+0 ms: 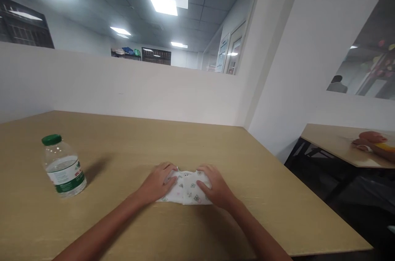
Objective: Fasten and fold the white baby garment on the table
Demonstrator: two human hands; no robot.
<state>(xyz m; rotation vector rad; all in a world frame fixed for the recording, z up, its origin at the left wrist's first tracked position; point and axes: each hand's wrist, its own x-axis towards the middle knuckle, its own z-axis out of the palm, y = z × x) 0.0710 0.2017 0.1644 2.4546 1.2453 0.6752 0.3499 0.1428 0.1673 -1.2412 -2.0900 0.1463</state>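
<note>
A small folded white cloth (pixel 187 191) with little printed figures lies flat on the wooden table near its front. A seam or fold line runs down its middle. My left hand (pixel 159 182) grips the cloth's left side, fingers curled at the far corner and thumb on top. Mirroring it, my right hand (pixel 214 185) holds the right side, its thumb also pressed onto the fabric. The fingertips at the far edge are partly hidden. To the left, apart from both hands, stands a clear plastic bottle (pixel 64 170) with a green cap.
The wooden table (pixel 138 141) meets a low white partition (pixel 148 88) at the back. Beyond its right edge is a second table (pixel 333 141) with a doll-like figure (pixel 372 139) on it. A person (pixel 337 84) shows through the opening at far right.
</note>
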